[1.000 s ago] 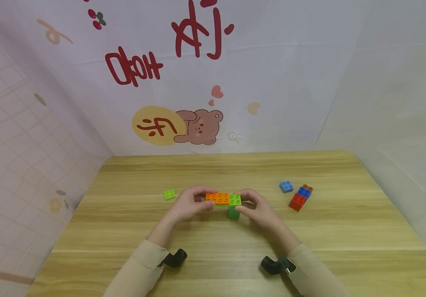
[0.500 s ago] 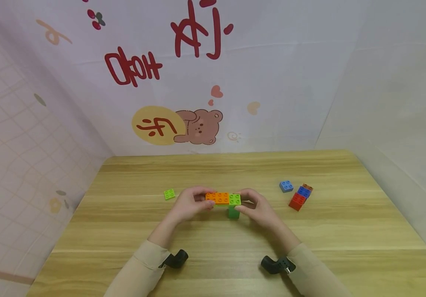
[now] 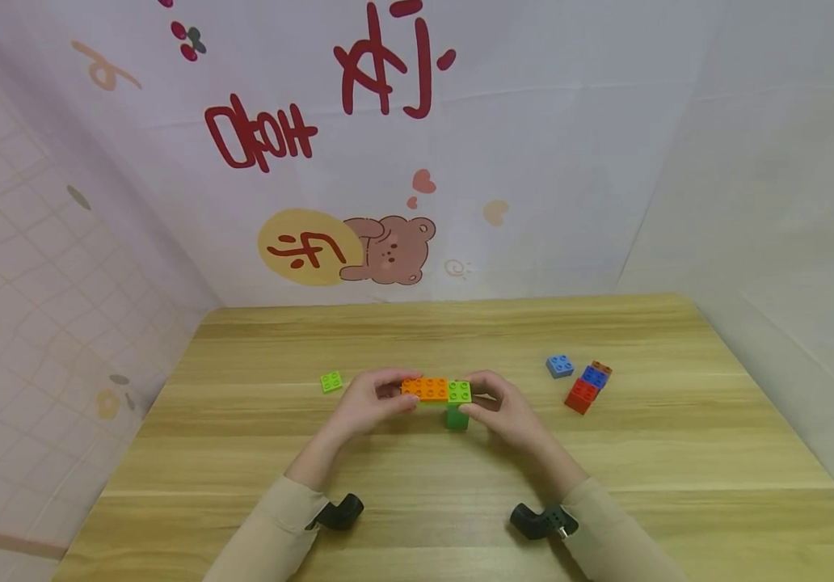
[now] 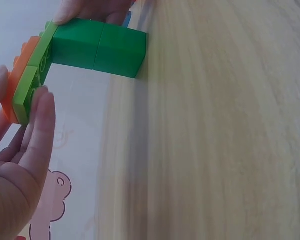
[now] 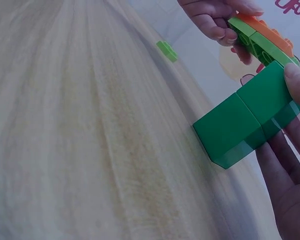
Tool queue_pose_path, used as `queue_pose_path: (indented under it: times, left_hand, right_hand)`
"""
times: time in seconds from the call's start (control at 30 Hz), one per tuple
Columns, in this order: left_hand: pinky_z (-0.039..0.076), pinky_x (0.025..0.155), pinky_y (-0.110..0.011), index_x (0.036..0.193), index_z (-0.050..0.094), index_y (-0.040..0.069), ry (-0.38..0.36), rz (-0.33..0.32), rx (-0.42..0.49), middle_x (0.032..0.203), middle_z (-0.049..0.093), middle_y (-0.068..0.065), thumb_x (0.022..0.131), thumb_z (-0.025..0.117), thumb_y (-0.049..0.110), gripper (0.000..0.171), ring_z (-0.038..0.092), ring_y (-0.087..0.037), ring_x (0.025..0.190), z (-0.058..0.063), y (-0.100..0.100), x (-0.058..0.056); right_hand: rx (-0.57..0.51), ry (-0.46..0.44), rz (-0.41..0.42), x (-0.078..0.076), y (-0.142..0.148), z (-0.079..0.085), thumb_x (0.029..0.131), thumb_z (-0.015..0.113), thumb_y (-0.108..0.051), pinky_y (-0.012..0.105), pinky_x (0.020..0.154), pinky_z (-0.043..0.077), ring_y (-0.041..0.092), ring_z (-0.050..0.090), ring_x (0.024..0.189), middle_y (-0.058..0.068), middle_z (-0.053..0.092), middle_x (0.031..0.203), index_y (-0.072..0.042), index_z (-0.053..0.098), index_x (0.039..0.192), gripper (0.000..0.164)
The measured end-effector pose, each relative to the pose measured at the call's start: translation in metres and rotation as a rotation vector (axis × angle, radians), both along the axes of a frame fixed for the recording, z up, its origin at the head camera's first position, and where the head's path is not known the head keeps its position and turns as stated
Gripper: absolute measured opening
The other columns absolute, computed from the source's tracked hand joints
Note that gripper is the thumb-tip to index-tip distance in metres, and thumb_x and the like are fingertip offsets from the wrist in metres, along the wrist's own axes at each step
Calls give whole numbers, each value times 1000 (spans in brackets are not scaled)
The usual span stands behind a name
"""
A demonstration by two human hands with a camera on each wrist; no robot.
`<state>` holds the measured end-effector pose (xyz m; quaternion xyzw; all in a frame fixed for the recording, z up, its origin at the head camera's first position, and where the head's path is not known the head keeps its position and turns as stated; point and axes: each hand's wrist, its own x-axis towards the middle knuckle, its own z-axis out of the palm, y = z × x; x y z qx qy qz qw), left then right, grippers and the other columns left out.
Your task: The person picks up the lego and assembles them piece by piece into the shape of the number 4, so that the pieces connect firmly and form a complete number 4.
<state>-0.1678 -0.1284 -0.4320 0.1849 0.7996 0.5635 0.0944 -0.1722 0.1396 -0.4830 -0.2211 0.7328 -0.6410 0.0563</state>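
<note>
In the head view, an overhanging building-block piece stands between both hands. A flat orange brick (image 3: pixel 424 390) lies along its top, beside light green studs (image 3: pixel 460 392). Beneath the right end are two dark green bricks (image 4: pixel 97 47), stacked as a column whose lower end appears to meet the tabletop. My left hand (image 3: pixel 368 402) pinches the overhanging left end; in the left wrist view its fingers (image 4: pixel 41 125) lie under the light green layer. My right hand (image 3: pixel 507 411) grips the column end, its thumb on the upper dark green brick (image 5: pixel 270 92) in the right wrist view.
A small light green brick (image 3: pixel 331 381) lies left of the left hand. To the right are a light blue brick (image 3: pixel 560 366) and a joined red, blue and brown group, the red brick (image 3: pixel 582 395) nearest. A printed cloth (image 3: pixel 533 162) rises behind the wooden table (image 3: pixel 431 501).
The hands and the block piece stay almost where they were. My left wrist has shifted very slightly.
</note>
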Motion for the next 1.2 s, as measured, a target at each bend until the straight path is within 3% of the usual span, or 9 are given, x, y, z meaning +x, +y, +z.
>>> queue_pose_path:
  times: [0.3, 0.5, 0.7, 0.97, 1.2]
  left_hand:
    - [56, 82, -29, 130, 64, 1, 0, -32, 69, 121, 66, -13, 94, 70, 13, 39, 66, -22, 96, -6, -16, 0]
    - [55, 84, -29, 130, 62, -3, 2, -3, 60, 120, 68, -16, 95, 68, 13, 38, 67, -23, 101, -8, -31, -1]
    - [54, 82, -27, 129, 62, -5, 11, 81, 32, 114, 70, -16, 95, 68, 15, 40, 66, -21, 99, -9, -44, -1]
    - [56, 84, -36, 126, 65, -2, 28, 232, -27, 108, 71, -13, 94, 70, 17, 37, 67, -28, 97, -15, -62, -5]
    - [51, 85, -27, 124, 67, 1, 83, 376, -88, 106, 71, -10, 94, 70, 15, 33, 64, -21, 98, -18, -77, -10]
  right_hand:
    - [-15, 15, -4, 0, 0, -3, 90, 72, -4, 30, 95, 51, 22, 61, 109, 15, 63, 118, 0, 59, 122, 34]
    - [-16, 33, 1, 0, -1, -3, 91, 72, -5, 30, 94, 51, 21, 61, 109, 16, 63, 117, 1, 59, 122, 34]
    - [-19, 41, 3, 0, -1, -3, 91, 71, -3, 30, 94, 51, 23, 61, 109, 18, 62, 117, 3, 59, 121, 33]
    - [-25, 22, 3, -1, -1, -4, 90, 71, -3, 30, 95, 51, 25, 60, 110, 18, 62, 118, 2, 59, 122, 34]
    - [-30, 22, -1, 0, -1, -3, 89, 72, -2, 30, 94, 51, 21, 60, 110, 16, 62, 119, 2, 59, 122, 35]
